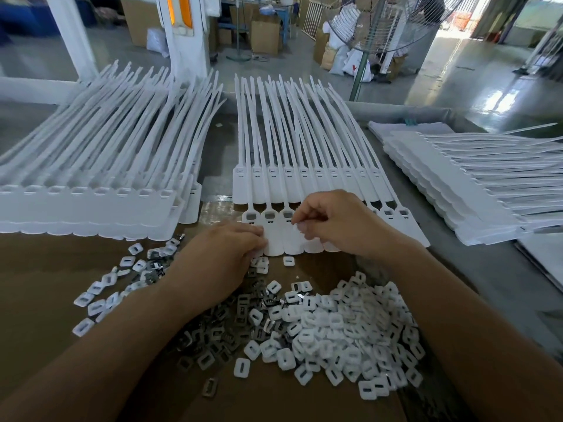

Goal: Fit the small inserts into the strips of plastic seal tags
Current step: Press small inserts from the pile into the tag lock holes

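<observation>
A strip of white plastic seal tags (275, 222) lies in front of me on the brown cardboard, its long tails pointing away. Three sockets at its left end show dark metal inside. My right hand (332, 222) hovers over the strip's middle, its thumb and forefinger pinched on something small that I cannot make out. My left hand (227, 254) rests at the strip's lower left edge, fingers curled over several small inserts. A heap of white square inserts (350, 327) and metal clips (225, 330) lies close to me.
A thick stack of tag strips (91, 205) stands at the left. Another strip (304, 184) lies behind the one I work on. A stack of strips (463, 190) lies at the right. The grey table edge (396, 109) runs behind them. A fan stands beyond.
</observation>
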`<state>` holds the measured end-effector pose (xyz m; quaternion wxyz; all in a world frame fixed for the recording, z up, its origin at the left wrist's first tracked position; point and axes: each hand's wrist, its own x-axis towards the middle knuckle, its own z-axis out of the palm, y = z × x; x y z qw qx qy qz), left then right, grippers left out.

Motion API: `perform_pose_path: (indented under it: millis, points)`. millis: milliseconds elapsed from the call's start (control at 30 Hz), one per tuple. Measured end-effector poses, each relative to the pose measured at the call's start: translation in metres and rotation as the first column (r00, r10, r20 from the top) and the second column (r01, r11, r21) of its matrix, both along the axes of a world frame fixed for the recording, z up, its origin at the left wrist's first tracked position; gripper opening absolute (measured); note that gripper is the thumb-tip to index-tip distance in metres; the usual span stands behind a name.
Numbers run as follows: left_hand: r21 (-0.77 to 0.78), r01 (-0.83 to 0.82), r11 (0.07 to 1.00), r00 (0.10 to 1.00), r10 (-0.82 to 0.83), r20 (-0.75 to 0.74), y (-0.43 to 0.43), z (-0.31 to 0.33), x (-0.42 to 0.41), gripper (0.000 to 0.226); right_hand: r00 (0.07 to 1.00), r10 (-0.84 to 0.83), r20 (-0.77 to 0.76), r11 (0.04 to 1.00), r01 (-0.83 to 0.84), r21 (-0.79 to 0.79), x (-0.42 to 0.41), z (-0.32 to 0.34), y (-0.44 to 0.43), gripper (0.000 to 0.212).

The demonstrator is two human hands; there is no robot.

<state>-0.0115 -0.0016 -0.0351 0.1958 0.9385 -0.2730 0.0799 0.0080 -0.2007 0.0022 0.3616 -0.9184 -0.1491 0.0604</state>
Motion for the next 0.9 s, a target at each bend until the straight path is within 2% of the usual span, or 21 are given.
perform_pose_path:
  millis: [100, 333, 567, 767, 900]
  points:
    - [-0.004, 0.001, 1.0, 1.0, -0.001, 0.012, -0.001, 0.003, -0.001, 0.023, 0.999, 0.022, 0.029, 0.998, -0.02, -0.061, 0.011, 0.007, 0.01, 0.021]
    - [0.009, 0.02, 1.0, 0.999, -0.02, 0.041, 0.0, 0.003, -0.001, 0.027, 0.998, 0.014, 0.055, 0.997, -0.01, -0.073, 0.034, 0.011, 0.042, 0.009]
    - [0.05, 0.057, 0.997, 0.993, -0.062, 0.104, 0.0, 0.005, -0.002, 0.011, 1.0, -0.03, 0.003, 0.996, 0.03, -0.089, 0.042, -0.003, 0.062, 0.014]
    - [0.041, 0.072, 0.997, 0.993, -0.076, 0.089, -0.001, 0.005, -0.003, 0.014, 0.999, -0.026, 0.021, 0.991, 0.028, -0.132, 0.042, -0.006, 0.065, 0.016]
    - [0.047, 0.068, 0.997, 0.993, -0.072, 0.098, -0.001, 0.006, -0.004, 0.017, 0.995, -0.091, 0.044, 0.99, 0.096, -0.107, 0.042, -0.011, 0.067, 0.017]
